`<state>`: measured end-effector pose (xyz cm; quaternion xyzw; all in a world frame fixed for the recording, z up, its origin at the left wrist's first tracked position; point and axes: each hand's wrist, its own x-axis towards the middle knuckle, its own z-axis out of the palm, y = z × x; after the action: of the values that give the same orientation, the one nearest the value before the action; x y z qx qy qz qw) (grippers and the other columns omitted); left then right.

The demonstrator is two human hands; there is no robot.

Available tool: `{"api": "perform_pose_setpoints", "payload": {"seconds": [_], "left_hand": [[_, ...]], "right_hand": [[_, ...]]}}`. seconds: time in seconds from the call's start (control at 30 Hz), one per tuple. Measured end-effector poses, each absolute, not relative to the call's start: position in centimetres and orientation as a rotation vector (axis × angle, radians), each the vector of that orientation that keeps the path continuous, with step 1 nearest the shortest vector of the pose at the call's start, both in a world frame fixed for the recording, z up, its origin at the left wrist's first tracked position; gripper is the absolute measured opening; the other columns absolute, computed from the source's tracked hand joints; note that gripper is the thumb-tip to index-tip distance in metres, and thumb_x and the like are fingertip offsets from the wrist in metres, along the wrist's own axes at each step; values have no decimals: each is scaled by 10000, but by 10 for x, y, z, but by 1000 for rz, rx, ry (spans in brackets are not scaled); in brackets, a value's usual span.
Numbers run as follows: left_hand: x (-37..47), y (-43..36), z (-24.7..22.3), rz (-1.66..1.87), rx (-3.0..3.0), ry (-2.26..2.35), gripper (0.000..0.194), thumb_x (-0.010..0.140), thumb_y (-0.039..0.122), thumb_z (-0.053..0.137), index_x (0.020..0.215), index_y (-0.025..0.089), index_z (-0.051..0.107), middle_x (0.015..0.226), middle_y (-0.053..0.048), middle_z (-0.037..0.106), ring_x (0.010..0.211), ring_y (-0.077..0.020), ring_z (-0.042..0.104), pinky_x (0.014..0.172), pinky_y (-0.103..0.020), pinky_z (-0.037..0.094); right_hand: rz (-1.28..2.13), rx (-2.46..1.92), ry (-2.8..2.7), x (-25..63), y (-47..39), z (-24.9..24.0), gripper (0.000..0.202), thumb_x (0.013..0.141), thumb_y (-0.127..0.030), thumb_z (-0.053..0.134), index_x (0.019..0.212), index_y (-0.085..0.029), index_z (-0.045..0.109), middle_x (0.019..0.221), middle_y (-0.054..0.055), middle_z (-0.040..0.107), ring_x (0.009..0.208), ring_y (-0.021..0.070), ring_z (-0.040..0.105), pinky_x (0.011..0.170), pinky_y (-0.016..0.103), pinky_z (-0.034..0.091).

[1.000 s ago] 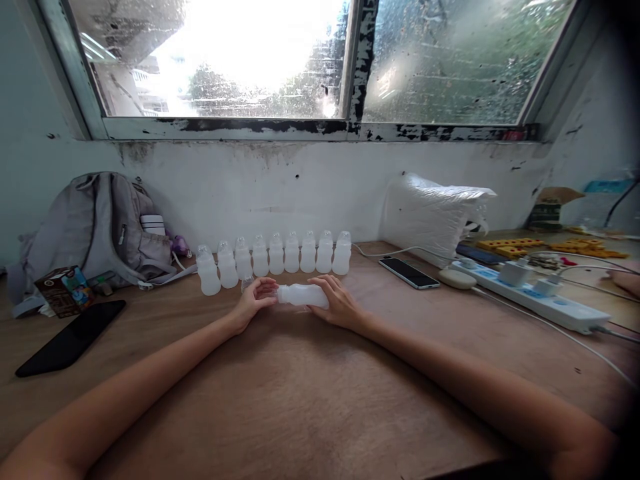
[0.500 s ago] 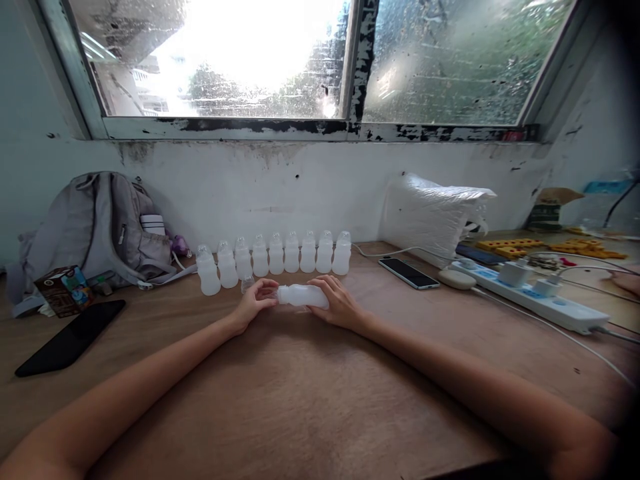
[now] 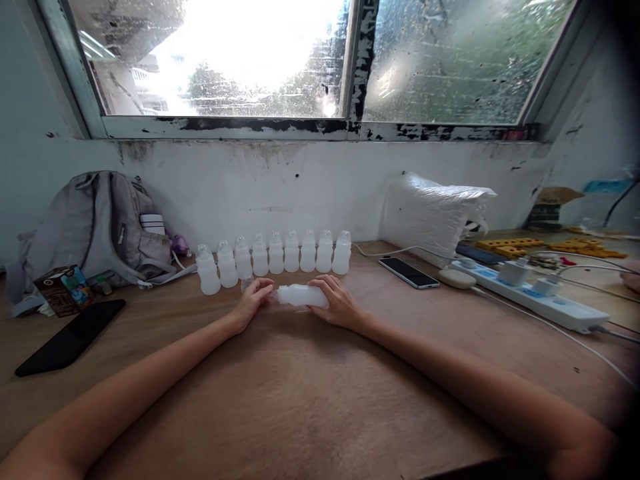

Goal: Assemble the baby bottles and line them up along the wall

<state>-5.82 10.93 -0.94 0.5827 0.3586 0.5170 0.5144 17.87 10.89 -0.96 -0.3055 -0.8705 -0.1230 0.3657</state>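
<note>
A frosted white baby bottle (image 3: 303, 295) lies sideways just above or on the table, its neck toward the left; which of the two I cannot tell. My right hand (image 3: 336, 301) is closed around its base end. At the neck end, the fingers of my left hand (image 3: 254, 300) pinch a clear cap (image 3: 273, 295), partly hidden by them. Another clear piece, like a cap (image 3: 245, 283), shows just behind my left hand. Beyond both hands, several similar bottles (image 3: 275, 255) stand upright in a row, with clear caps on top.
On the left lie a dark tablet-like slab (image 3: 70, 339), a small carton (image 3: 64, 291) and a grey backpack (image 3: 95, 227). Toward the right are a phone (image 3: 409, 272), a white power strip (image 3: 530, 297) with cables, and a white padded bag (image 3: 430, 217). Another person's hand (image 3: 631, 277) shows at the right edge.
My left hand has shifted slightly left, with the clear cap between its fingers, and more of the bottle's neck end shows. My right hand and the bottle have hardly moved.
</note>
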Motion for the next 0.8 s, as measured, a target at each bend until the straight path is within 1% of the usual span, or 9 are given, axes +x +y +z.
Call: {"api": "perform_pose_setpoints", "payload": {"seconds": [0.13,0.27,0.37,0.47,0.53,0.6,0.67,0.73,0.8], "left_hand": [[-56,111,-11,1195,1362,897,320,760,447,522,911,165,517,859,-31,541,655,-117,568,581,-244,439],[-55,108,-10,1139,1412,894,334,749,458,538,884,154,504,732,-7,545,519,-93,526,509,-236,421],[-55,104,-7,1136,1480,876,302,676,350,652,862,155,515,703,8,555,578,-96,525,560,-225,421],[-56,102,-5,1201,1572,842,322,593,229,713,847,164,526,840,-2,570,792,-122,543,720,-229,422],[-56,102,-4,1221,1585,850,302,621,247,687,868,168,531,918,-16,566,870,-138,532,757,-236,414],[-56,103,-4,1203,1542,897,273,701,338,613,893,164,527,903,-30,570,823,-140,541,697,-241,426],[-55,104,-6,1163,1507,932,298,759,425,527,869,148,519,786,-32,582,697,-130,544,614,-245,426],[-54,105,-7,1124,1514,932,328,773,465,497,815,140,509,657,-17,577,598,-118,525,582,-247,418],[-53,105,-8,1108,1530,922,327,763,471,513,784,144,501,616,-4,572,558,-106,508,573,-241,411]], "right_hand": [[-321,-773,-2230,179,109,-10,358,723,-265,590,1040,-183,444,978,100,517,906,241,485,814,384,409],[-331,-762,-2212,178,109,-10,363,727,-269,587,1046,-181,439,974,100,519,898,236,490,803,381,415],[-335,-761,-2209,178,109,-10,361,721,-269,592,1038,-177,446,967,100,521,895,236,493,797,377,418],[-330,-761,-2204,178,109,-9,361,724,-278,590,1040,-180,447,968,101,521,898,239,496,792,377,421],[-331,-761,-2206,178,109,-10,356,727,-283,586,1040,-184,447,966,99,522,897,240,498,792,379,422],[-337,-758,-2208,178,109,-10,352,726,-280,587,1034,-184,449,962,97,526,895,239,499,795,380,422],[-343,-759,-2206,178,109,-10,356,723,-278,591,1034,-180,450,962,98,530,894,238,501,797,381,423],[-345,-767,-2204,178,109,-9,368,719,-287,598,1038,-176,451,966,102,531,896,238,505,794,380,428],[-347,-774,-2204,178,108,-9,373,717,-298,600,1038,-174,456,967,104,534,896,238,511,792,379,433]]}}
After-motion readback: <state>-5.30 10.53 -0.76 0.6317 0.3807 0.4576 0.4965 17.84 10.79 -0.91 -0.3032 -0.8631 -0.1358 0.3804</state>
